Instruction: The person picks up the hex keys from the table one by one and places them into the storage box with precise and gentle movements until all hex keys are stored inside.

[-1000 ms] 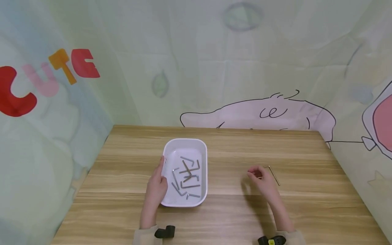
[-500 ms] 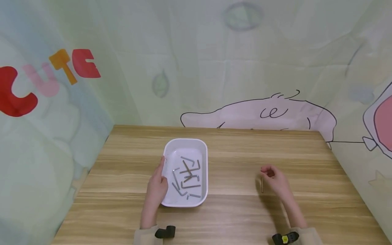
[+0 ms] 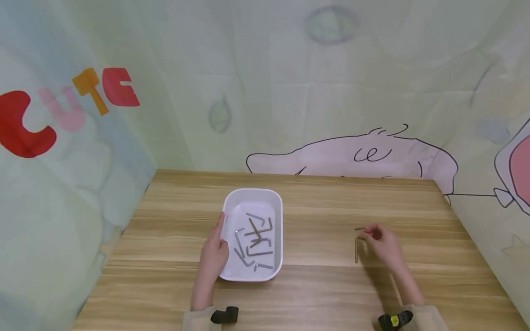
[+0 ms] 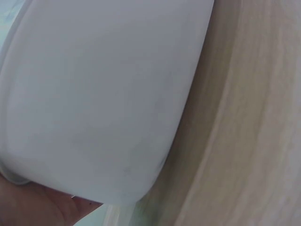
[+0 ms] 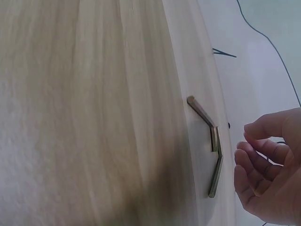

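Note:
My left hand [image 3: 213, 253] grips the left side of a white plastic tray [image 3: 274, 271], whose outer wall [image 4: 103, 94] fills much of the left wrist view. Several L-shaped hex keys, some silver and some brass-coloured, lie scattered inside it. To the right, my right hand [image 3: 383, 243] is low over the table beside two brass-coloured hex keys. One hex key [image 3: 356, 252] has its long arm pointing toward me; the other [image 3: 360, 228] pokes out left of the fingertips. In the right wrist view both keys [image 5: 216, 174] lie on the wood, apart from the loosely curled fingers [image 5: 256, 162].
The wood-grain table [image 3: 314, 202] stretches between the tray and the right hand. A printed cloth backdrop [image 3: 281, 92] with cartoon drawings rises along its back and sides. Dark camera mounts sit on both wrists.
My right hand has moved right, and a hex key it pinched a second ago now lies on the table left of its fingers. The left hand and tray stay in place.

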Demonstrator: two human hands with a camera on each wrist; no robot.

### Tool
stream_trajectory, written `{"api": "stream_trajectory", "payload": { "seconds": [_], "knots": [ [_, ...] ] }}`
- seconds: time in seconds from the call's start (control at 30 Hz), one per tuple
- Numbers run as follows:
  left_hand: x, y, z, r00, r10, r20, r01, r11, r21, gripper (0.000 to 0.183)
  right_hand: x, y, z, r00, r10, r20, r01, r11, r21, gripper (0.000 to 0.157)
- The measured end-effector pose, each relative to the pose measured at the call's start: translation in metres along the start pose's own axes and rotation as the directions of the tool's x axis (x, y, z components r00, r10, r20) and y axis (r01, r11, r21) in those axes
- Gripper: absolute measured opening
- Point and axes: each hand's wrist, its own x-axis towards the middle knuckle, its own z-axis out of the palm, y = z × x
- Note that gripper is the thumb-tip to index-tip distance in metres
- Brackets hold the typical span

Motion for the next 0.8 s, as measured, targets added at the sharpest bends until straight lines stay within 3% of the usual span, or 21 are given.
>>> {"api": "stream_trajectory", "payload": {
  "seconds": [0.8],
  "knots": [
    [0.001, -0.002, 0.0, 1.0, -0.012, 0.011, 0.012, 1.0, -0.019, 0.066, 0.019, 0.015, -0.005, 0.998, 0.02, 0.061, -0.013, 0.993, -0.12, 0.026]
  ]
}}
